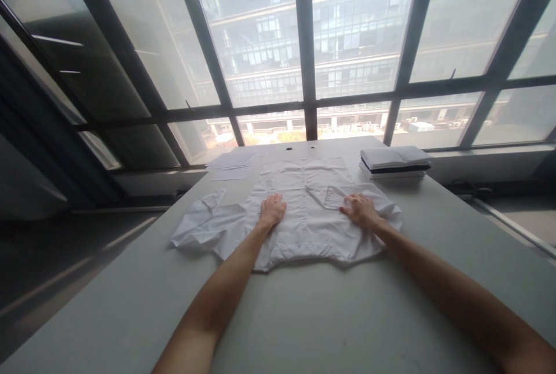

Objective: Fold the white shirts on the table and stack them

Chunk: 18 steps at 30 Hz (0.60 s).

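Note:
A white long-sleeved shirt (291, 229) lies spread on the table, its body in the middle and its lower end toward the window. Its left sleeve stretches out to the left with a few creases. The right sleeve is folded inward across the body, its cuff near the middle. My left hand (273, 209) rests flat on the left half of the shirt, fingers stretched out. On the right, my right hand (361, 210) has its fingers bent on the folded sleeve, thumb and fingers closed on the cloth.
The shirt lies on a pale table (286, 316) reaching to the window. White sheets of paper (232, 164) lie at its far left. A stack of folded cloth (394, 162), white with a dark layer, stands at the far right. Beyond is a large framed window (308, 73).

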### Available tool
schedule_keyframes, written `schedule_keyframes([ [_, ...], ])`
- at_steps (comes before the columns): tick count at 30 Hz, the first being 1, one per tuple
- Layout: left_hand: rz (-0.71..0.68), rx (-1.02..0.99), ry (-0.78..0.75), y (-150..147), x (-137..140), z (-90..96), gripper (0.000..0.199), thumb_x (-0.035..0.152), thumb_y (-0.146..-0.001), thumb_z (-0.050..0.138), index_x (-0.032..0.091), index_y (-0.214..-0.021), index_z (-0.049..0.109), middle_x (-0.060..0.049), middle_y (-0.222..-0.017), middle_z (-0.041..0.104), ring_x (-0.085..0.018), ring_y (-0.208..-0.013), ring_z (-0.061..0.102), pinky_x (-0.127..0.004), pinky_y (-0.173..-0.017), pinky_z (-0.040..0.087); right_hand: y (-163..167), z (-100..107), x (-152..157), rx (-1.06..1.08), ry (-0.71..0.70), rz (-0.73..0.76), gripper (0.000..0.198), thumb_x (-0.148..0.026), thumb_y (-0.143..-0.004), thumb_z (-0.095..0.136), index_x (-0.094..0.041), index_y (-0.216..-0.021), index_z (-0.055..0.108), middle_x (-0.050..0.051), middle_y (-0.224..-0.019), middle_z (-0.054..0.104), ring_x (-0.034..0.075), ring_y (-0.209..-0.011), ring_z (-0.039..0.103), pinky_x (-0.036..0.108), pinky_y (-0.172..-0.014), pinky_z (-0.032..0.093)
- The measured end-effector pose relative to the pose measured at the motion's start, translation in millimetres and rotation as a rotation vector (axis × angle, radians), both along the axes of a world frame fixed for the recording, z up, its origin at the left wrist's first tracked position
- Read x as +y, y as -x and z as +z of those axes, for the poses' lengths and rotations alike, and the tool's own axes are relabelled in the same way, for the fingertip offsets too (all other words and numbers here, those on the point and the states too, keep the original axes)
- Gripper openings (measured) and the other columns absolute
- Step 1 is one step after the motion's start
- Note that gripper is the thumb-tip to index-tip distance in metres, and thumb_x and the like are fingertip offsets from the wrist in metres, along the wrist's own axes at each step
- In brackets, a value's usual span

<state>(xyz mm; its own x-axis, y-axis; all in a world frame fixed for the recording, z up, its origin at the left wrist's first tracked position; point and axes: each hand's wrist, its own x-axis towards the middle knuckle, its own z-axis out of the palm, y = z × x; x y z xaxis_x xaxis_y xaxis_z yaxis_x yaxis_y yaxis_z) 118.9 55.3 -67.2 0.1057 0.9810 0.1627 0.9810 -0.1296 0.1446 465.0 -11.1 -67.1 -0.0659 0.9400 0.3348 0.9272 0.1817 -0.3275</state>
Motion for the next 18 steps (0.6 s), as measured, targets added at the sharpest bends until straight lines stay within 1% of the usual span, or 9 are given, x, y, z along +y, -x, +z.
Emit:
schedule_keyframes([
  [2,0.0,-0.005,0.003,0.2,0.7,-0.5,0.049,0.034,-0.105,0.043,0.018,-0.15,0.052,-0.013,-0.162,0.044,-0.029,-0.151,0.037,-0.047,-0.124,0.025,-7.6,-0.8,6.0,0.188,0.009,-0.077,0.015,-0.034,-0.085,0.072,-0.02,-0.082,0.071,0.014,-0.097,0.075,0.029,-0.1,0.067,0.036,-0.09,0.047],
  [3,0.0,-0.007,0.005,0.3,1.2,-0.8,0.049,0.034,-0.105,0.043,0.018,-0.15,0.052,-0.013,-0.162,0.044,-0.029,-0.15,0.037,-0.047,-0.124,0.025,-13.7,1.0,10.3,0.279,-0.006,-0.121,0.017,-0.033,-0.084,0.072,-0.02,-0.074,0.068,0.012,-0.087,0.074,0.026,-0.09,0.068,0.033,-0.084,0.048],
  [4,0.001,-0.009,0.007,0.3,1.7,-1.1,0.049,0.034,-0.105,0.043,0.017,-0.15,0.053,-0.013,-0.162,0.044,-0.029,-0.15,0.037,-0.047,-0.124,0.025,-21.3,4.1,15.1,0.352,-0.03,-0.166,0.019,-0.032,-0.084,0.07,-0.02,-0.07,0.066,0.01,-0.08,0.073,0.024,-0.082,0.067,0.032,-0.078,0.048],
  [6,0.003,-0.012,0.009,0.5,2.8,-1.7,0.049,0.034,-0.104,0.044,0.017,-0.149,0.053,-0.013,-0.162,0.045,-0.029,-0.15,0.038,-0.047,-0.124,0.025,-41.1,14.2,25.0,0.448,-0.094,-0.264,0.021,-0.033,-0.089,0.061,-0.018,-0.074,0.066,0.01,-0.078,0.072,0.023,-0.075,0.066,0.031,-0.072,0.048],
  [8,0.006,-0.014,0.006,0.6,3.4,-2.1,0.049,0.034,-0.104,0.044,0.017,-0.149,0.054,-0.013,-0.162,0.045,-0.028,-0.15,0.038,-0.046,-0.124,0.025,-67.1,28.3,33.3,0.56,-0.185,-0.403,0.025,-0.03,-0.093,0.049,-0.014,-0.089,0.069,0.014,-0.087,0.073,0.025,-0.08,0.067,0.033,-0.072,0.05],
  [10,0.005,-0.014,0.0,0.7,3.3,-2.1,0.049,0.034,-0.104,0.045,0.017,-0.149,0.054,-0.013,-0.162,0.045,-0.028,-0.15,0.038,-0.045,-0.124,0.025,-97.9,44.1,38.1,0.665,-0.274,-0.549,0.036,-0.029,-0.095,0.04,-0.009,-0.106,0.067,0.021,-0.098,0.072,0.029,-0.088,0.067,0.039,-0.075,0.052],
  [13,0.0,-0.013,-0.007,0.6,2.1,-1.6,0.048,0.034,-0.104,0.045,0.018,-0.148,0.055,-0.013,-0.161,0.046,-0.027,-0.149,0.039,-0.044,-0.124,0.026,-146.7,65.2,36.4,0.793,-0.377,-0.699,0.051,-0.027,-0.098,0.026,-0.005,-0.13,0.059,0.029,-0.121,0.065,0.035,-0.105,0.065,0.05,-0.082,0.054],
  [16,0.003,-0.01,-0.016,0.4,0.9,-0.5,0.048,0.034,-0.104,0.045,0.018,-0.148,0.055,-0.013,-0.16,0.046,-0.028,-0.149,0.039,-0.045,-0.123,0.027,-188.0,78.0,22.6,0.866,-0.427,-0.758,0.056,-0.031,-0.099,0.026,-0.009,-0.144,0.051,0.031,-0.137,0.055,0.041,-0.118,0.06,0.064,-0.089,0.05],
  [18,0.003,-0.007,-0.02,0.2,0.3,0.4,0.048,0.034,-0.104,0.044,0.018,-0.148,0.056,-0.014,-0.16,0.046,-0.028,-0.149,0.039,-0.045,-0.123,0.028,-204.2,82.8,8.9,0.715,-0.426,-0.671,0.055,-0.033,-0.098,0.035,-0.015,-0.147,0.049,0.029,-0.144,0.048,0.045,-0.129,0.051,0.071,-0.099,0.042],
])
